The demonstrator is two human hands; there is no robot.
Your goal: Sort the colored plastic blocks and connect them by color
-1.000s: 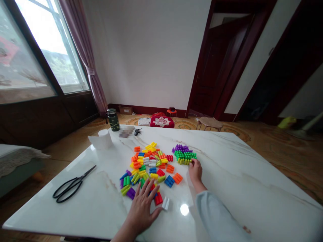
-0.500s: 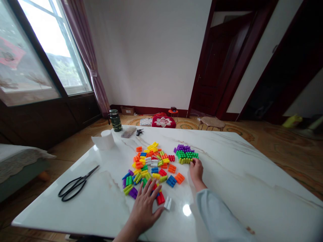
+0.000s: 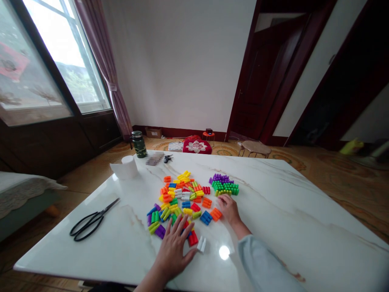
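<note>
A loose heap of colourful plastic blocks [image 3: 179, 198] lies in the middle of the white marble table [image 3: 288, 219]. Beside it, to the right, stands a joined slab of purple, green and yellow-green blocks [image 3: 224, 187]. My right hand [image 3: 229, 209] rests just in front of that slab, next to an orange block [image 3: 215, 214], fingers loosely curled with nothing visible in them. My left hand [image 3: 174, 247] lies flat with fingers spread at the near edge of the heap, touching a red block [image 3: 192, 239]. A white block [image 3: 201, 244] lies by its thumb.
Black scissors [image 3: 91, 221] lie at the left of the table. At the far left corner stand a toilet paper roll [image 3: 127, 167], a dark green bottle [image 3: 139, 144] and keys [image 3: 167, 158]. A small stool [image 3: 254, 148] and a red cushion [image 3: 196, 146] are on the floor beyond.
My right hand has drawn back from the slab's near right corner to the left and towards me, ending beside the orange block. My left hand has stayed put.
</note>
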